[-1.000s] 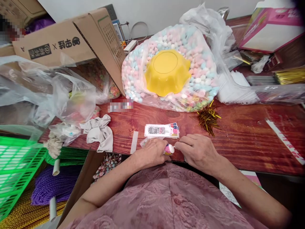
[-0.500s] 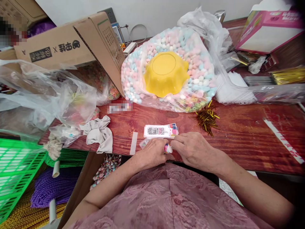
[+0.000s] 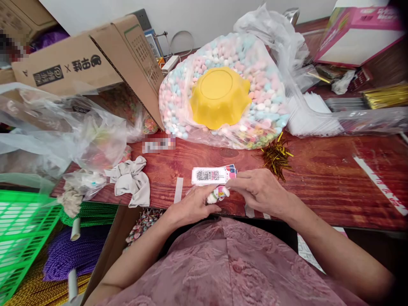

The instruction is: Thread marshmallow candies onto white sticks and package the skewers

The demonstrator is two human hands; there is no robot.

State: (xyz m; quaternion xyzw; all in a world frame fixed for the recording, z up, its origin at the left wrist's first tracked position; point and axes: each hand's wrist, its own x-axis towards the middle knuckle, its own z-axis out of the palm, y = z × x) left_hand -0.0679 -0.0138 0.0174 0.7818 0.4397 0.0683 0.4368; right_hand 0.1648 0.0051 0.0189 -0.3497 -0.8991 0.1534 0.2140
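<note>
Small candy packet [image 3: 217,194], pink and white in clear wrap, is pinched between both hands over the near edge of the red wooden table [image 3: 318,178], just in front of a stack of printed labels [image 3: 210,175]. It looks light, soft and crinkly, best gripped by its ends. Left hand [image 3: 191,206] cradles it with curled fingers. Right hand [image 3: 259,191], palm down, pinches its right end.

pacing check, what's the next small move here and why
Probably the right hand should reach to the gold twist ties: it and the left hand both pinch the small candy packet at the table edge, and the ties lie just beyond it.
</note>
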